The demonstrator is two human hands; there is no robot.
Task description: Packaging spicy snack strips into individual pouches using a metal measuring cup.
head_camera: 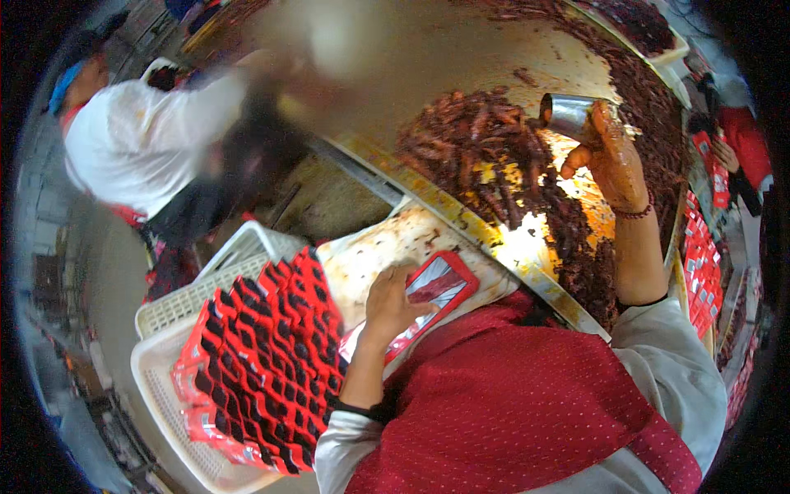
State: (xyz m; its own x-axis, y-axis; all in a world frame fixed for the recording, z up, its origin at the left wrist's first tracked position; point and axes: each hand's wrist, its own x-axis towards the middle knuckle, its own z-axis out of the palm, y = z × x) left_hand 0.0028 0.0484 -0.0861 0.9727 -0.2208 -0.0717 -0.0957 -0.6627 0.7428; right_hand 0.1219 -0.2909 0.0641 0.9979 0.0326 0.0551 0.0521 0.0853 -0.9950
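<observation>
My left hand [392, 302] rests on a red plastic packet [441, 281] with a clear window, its thumb across the window and fingers along the far edge. The packet lies on a stained white cloth-like cover [364, 250] in front of me. Over the large table, my right hand [611, 154] holds a metal cup [565, 114] tipped on its side, its mouth facing left. Below the cup is a heap of dark reddish-brown, oily food strips [472, 142]. A white plastic basket [154, 376] at the lower left holds many upright red packets [265, 358] with dark openings.
The metal rim [432, 197] of the table runs diagonally before me. A co-worker in white [136, 136] stands at the left, partly blurred. Another person in red [744, 133] is at the far right, near more red packets [700, 265]. A second white basket [185, 296] sits behind the first.
</observation>
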